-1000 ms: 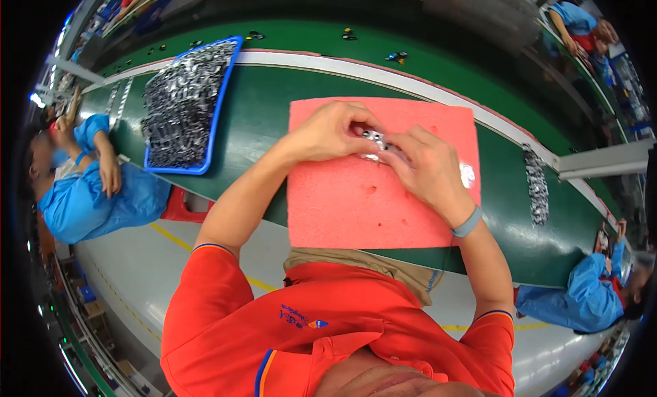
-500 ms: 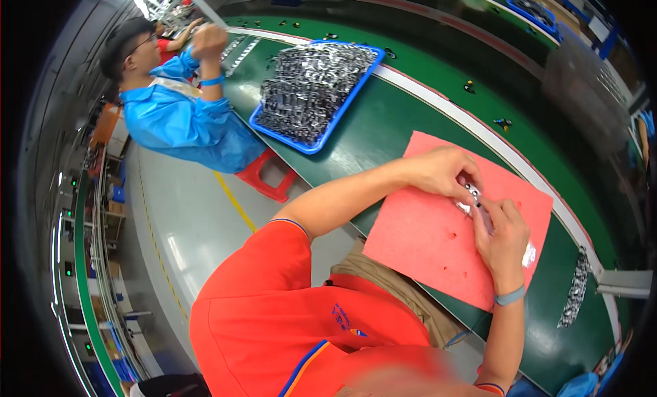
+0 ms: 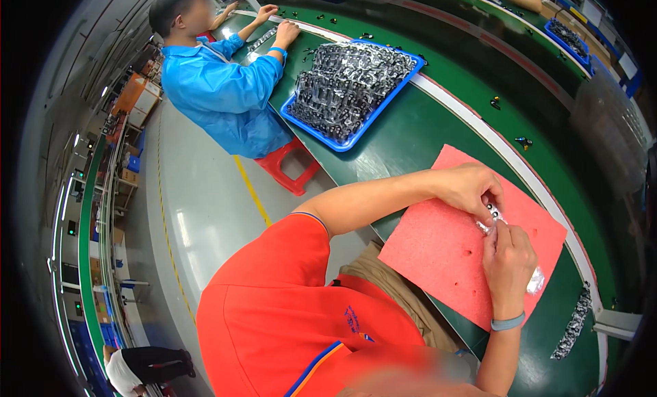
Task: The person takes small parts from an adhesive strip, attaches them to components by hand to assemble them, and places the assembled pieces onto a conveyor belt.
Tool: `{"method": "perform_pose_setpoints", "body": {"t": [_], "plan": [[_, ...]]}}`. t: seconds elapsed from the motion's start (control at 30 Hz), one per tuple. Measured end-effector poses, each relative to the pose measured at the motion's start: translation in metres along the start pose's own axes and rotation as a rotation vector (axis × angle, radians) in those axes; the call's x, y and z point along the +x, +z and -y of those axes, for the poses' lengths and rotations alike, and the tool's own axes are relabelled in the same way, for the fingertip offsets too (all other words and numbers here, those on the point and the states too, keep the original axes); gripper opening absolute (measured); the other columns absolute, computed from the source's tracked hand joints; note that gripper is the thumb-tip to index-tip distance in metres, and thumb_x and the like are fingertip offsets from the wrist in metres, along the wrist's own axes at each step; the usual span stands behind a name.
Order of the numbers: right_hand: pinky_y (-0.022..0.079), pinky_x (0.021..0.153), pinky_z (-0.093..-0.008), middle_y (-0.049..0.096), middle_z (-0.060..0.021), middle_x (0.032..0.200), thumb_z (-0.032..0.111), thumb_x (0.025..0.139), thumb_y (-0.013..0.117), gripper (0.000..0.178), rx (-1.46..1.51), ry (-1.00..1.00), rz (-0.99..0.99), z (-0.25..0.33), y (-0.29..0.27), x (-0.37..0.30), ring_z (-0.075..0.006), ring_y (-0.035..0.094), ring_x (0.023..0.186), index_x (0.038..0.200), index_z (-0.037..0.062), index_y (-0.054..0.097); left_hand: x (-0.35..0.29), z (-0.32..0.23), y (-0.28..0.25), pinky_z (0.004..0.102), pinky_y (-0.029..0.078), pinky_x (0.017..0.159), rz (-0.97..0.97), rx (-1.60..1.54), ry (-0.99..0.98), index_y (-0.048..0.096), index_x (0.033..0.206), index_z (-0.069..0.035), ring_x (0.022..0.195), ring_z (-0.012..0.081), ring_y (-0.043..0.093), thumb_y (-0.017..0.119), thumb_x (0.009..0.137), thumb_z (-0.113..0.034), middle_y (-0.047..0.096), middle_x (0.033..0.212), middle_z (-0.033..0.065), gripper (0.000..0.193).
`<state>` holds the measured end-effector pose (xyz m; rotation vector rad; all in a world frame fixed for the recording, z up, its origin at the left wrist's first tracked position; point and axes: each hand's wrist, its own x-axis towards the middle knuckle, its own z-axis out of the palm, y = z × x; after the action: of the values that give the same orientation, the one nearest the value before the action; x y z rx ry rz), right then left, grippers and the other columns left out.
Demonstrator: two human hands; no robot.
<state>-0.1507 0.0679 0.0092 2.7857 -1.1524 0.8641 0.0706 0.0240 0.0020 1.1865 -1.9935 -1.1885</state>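
Above a pink foam mat [image 3: 431, 250], my left hand [image 3: 471, 190] and my right hand [image 3: 510, 263] meet with fingertips bent inward. Between them they pinch a small shiny strip [image 3: 491, 215] with silver and black parts; its exact kind is too small to make out, and the fingers cover part of it. The left hand grips its upper end and the right hand its lower end. A crumpled piece of clear shiny film [image 3: 536, 280] lies on the mat beside my right hand. Small dark holes or dents mark the foam.
A blue tray [image 3: 342, 148] heaped with shiny silver-black strips stands to the left on the green table [image 3: 438, 130]. Another such strip [image 3: 571, 325] lies at the right. Small dark parts [image 3: 523, 143] sit on the green belt beyond. A co-worker in blue [image 3: 219, 89] sits at the far left.
My view has shifted, so the mat and tray appear further right. Both my hands keep hold of the strip. The co-worker in blue has lowered a raised hand toward the table.
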Motion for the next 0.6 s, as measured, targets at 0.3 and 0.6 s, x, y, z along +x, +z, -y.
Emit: {"method": "perform_pose_setpoints", "body": {"t": [0.3,0.6], "plan": [[0.057,0.064,-0.0361,0.071,-0.0141,0.083,-0.001,0.087,0.072,0.014,0.087,0.238,-0.067,-0.012,-0.006,-0.010,-0.0273,0.071,0.068,0.101,-0.0009,0.074,-0.008,0.001,-0.002,0.0334,0.056,0.076,0.014,0.000,-0.013,0.081,0.105,-0.004,0.086,0.0191,0.068,0.088,0.074,-0.017,0.074,0.098,0.0086,0.035],[0.057,0.071,-0.0292,0.073,-0.0107,0.089,0.001,0.091,0.065,0.012,0.720,0.444,-0.144,-0.041,-0.017,-0.014,-0.0163,0.070,0.080,0.099,-0.0015,0.073,0.004,-0.011,-0.007,0.0350,0.057,0.081,-0.136,0.087,0.074,0.076,0.109,0.001,0.093,0.0251,0.072,0.085,0.080,-0.014,0.073,0.102,0.0144,0.034]]}}
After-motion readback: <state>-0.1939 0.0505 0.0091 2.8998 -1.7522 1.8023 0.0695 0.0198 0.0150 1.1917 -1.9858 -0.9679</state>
